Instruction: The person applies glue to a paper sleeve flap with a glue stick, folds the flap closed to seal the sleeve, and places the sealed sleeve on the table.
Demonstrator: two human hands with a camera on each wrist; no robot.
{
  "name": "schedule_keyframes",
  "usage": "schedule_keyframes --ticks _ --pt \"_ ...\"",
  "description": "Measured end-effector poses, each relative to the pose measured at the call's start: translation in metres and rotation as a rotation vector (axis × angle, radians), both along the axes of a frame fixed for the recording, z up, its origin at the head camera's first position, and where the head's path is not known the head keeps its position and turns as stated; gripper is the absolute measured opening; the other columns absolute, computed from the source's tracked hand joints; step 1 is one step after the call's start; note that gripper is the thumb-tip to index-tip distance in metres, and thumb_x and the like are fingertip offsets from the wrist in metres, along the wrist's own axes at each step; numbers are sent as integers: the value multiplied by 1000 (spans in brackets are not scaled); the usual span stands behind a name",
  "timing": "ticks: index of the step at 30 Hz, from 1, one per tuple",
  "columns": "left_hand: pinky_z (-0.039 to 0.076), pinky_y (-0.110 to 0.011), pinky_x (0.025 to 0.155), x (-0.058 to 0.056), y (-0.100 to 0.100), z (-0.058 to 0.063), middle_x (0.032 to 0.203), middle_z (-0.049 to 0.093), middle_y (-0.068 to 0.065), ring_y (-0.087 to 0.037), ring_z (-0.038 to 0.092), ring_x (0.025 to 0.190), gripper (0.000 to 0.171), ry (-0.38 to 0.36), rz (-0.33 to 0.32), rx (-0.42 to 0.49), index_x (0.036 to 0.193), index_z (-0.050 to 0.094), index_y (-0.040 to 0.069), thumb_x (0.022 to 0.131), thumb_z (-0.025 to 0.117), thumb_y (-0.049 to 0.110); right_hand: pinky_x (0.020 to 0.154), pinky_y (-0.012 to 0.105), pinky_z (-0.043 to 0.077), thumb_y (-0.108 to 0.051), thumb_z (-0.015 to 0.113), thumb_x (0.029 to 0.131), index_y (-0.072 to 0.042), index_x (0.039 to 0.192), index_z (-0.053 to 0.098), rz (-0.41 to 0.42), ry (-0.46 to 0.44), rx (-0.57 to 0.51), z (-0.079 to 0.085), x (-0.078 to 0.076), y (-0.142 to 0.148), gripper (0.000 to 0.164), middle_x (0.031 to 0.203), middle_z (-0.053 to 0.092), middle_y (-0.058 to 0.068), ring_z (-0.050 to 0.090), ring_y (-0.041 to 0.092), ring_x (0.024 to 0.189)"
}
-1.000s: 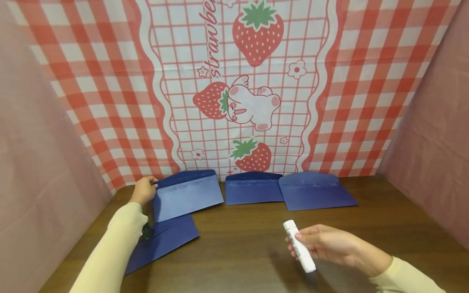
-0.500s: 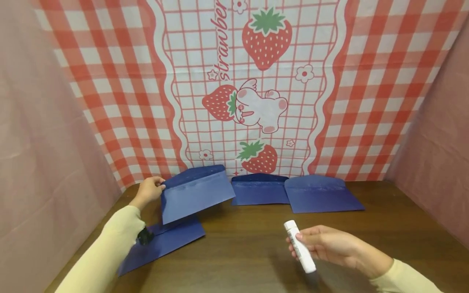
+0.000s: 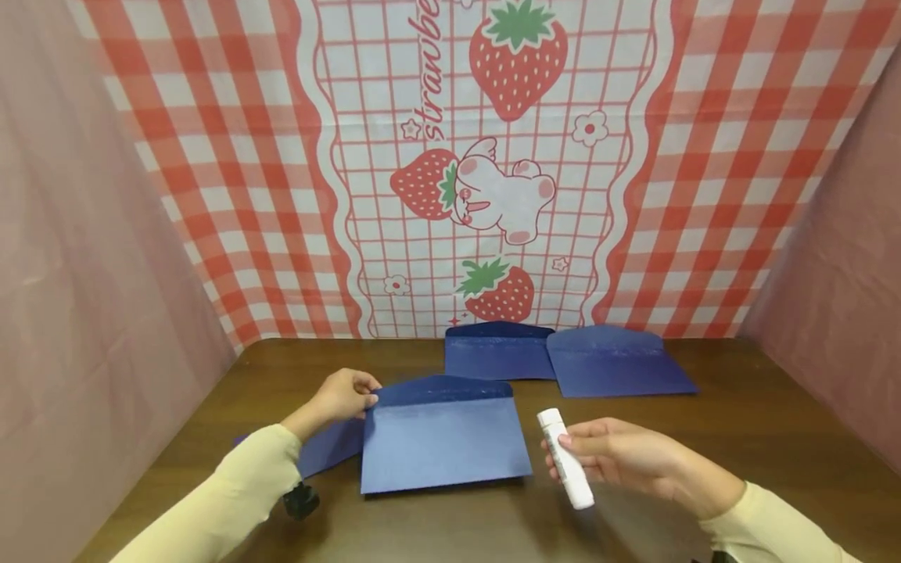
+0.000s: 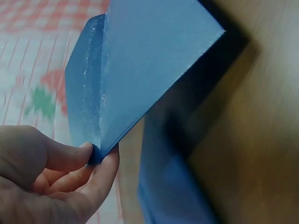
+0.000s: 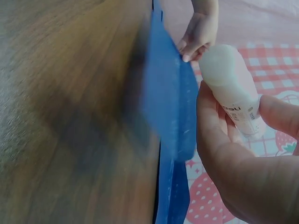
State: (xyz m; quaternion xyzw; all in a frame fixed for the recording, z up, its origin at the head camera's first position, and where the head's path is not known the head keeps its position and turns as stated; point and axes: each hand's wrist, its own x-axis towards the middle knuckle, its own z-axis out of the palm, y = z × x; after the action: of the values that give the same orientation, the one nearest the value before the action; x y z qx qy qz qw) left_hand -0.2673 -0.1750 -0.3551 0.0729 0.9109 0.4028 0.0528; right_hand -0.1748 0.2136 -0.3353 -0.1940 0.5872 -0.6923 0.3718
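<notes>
My left hand (image 3: pixel 342 394) pinches a blue envelope (image 3: pixel 445 442) by its upper left corner, at the fold of the raised flap. In the left wrist view whitish streaks run along the flap and fold of this envelope (image 4: pixel 135 60), which is lifted off the table. My right hand (image 3: pixel 626 457) holds a white glue stick (image 3: pixel 567 461) between thumb and fingers, just right of the envelope. Its cap looks on, and small print shows on the glue stick (image 5: pixel 233 88) in the right wrist view.
Two more blue envelopes, one in the middle (image 3: pixel 496 356) and one to its right (image 3: pixel 619 363), lie flap up at the back of the wooden table (image 3: pixel 394 524). Another envelope (image 3: pixel 331 450) lies at the left, partly behind my left arm. A strawberry-print cloth (image 3: pixel 493 172) hangs behind.
My left hand has brought the pinched envelope from the back left toward the middle front. The right hand keeps the glue stick in nearly the same place.
</notes>
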Motion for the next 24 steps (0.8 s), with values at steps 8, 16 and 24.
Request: schedule_keyframes --ticks 8,16,24 --pt "57 -27 57 35 38 -10 72 66 -7 -11 62 57 7 2 -105 20 90 70 -2 85 65 -2 88 26 55 -19 50 100 10 122 52 -94 52 70 8 -6 -20 36 103 71 0 68 11 98" --pt "50 -23 62 59 52 -22 78 72 -5 -10 62 70 8 108 -232 -40 89 74 5 85 67 5 86 35 57 -21 66 91 20 124 45 -246 235 263 11 -4 -49 57 98 71 5 68 11 91" --pt "48 -22 66 68 53 -34 81 72 -5 -12 63 76 9 210 -313 -109 90 73 5 81 70 2 75 29 57 -14 76 80 11 106 59 -351 483 455 5 -1 -84 39 91 69 12 65 12 82"
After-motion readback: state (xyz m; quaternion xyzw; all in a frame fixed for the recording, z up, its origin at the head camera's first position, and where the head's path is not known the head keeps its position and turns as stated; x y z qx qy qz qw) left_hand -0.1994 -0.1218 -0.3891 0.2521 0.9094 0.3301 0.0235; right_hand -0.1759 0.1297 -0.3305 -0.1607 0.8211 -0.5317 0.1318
